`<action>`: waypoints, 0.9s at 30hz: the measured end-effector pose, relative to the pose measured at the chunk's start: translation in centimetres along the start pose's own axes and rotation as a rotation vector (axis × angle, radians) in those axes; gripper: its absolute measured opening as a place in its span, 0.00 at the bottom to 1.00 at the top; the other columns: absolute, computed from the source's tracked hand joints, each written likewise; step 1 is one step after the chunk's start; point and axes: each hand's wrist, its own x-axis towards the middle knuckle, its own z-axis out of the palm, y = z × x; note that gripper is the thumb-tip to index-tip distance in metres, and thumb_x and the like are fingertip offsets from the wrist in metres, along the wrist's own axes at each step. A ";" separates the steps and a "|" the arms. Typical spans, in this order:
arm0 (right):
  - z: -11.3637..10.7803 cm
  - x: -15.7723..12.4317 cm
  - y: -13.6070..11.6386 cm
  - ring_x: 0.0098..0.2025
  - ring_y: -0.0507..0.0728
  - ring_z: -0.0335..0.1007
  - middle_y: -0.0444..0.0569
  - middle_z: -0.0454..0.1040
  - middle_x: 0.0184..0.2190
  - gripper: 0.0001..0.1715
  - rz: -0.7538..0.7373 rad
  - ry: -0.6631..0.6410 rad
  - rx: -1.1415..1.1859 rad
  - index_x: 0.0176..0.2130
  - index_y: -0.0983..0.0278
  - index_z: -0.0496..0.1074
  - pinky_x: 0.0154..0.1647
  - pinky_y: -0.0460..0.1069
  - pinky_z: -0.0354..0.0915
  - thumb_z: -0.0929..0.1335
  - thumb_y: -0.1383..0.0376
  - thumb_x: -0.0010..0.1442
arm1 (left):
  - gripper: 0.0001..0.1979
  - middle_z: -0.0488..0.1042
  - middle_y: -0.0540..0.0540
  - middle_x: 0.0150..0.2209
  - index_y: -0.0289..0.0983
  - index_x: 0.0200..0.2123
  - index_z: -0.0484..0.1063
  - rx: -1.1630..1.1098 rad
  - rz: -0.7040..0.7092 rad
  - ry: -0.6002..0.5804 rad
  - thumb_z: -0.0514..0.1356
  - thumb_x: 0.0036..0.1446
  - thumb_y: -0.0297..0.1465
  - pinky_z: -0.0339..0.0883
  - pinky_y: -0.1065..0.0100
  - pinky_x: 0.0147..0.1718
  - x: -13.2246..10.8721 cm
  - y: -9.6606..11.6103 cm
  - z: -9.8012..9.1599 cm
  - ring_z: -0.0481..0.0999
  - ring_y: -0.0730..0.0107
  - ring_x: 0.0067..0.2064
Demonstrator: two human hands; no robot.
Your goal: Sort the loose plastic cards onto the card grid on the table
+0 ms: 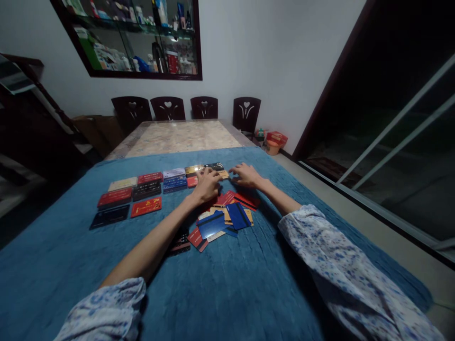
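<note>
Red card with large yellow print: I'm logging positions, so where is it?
The red card is left of centre in the head view, right of the navy card and in front of the black card.

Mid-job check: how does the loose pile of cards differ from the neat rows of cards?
The loose pile overlaps at mixed angles; the neat rows are lined up side by side. The pile lies right of the left forearm; the rows lie mostly left of it. Both rest on the blue cloth.
</note>
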 end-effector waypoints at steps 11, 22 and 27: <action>0.3 -5.7 0.6 0.53 0.64 0.62 0.55 0.75 0.52 0.20 0.021 0.040 0.027 0.54 0.59 0.75 0.47 0.55 0.58 0.64 0.62 0.65 | 0.14 0.76 0.42 0.53 0.43 0.47 0.78 -0.072 0.132 -0.119 0.58 0.59 0.30 0.51 0.44 0.54 0.3 3.4 -0.3 0.61 0.48 0.58; 1.1 -10.4 0.3 0.51 0.64 0.62 0.55 0.76 0.50 0.20 0.020 0.047 0.072 0.51 0.57 0.77 0.45 0.55 0.57 0.65 0.54 0.65 | 0.21 0.77 0.49 0.54 0.47 0.42 0.79 -0.131 0.245 -0.239 0.56 0.51 0.19 0.52 0.46 0.54 0.6 4.9 1.3 0.61 0.50 0.59; 1.0 -11.2 0.2 0.52 0.64 0.63 0.54 0.75 0.51 0.19 -0.015 -0.012 0.088 0.48 0.56 0.78 0.44 0.54 0.57 0.66 0.50 0.64 | 0.24 0.76 0.51 0.55 0.49 0.44 0.79 -0.148 0.235 -0.282 0.54 0.51 0.19 0.53 0.47 0.53 0.6 4.7 1.3 0.61 0.51 0.59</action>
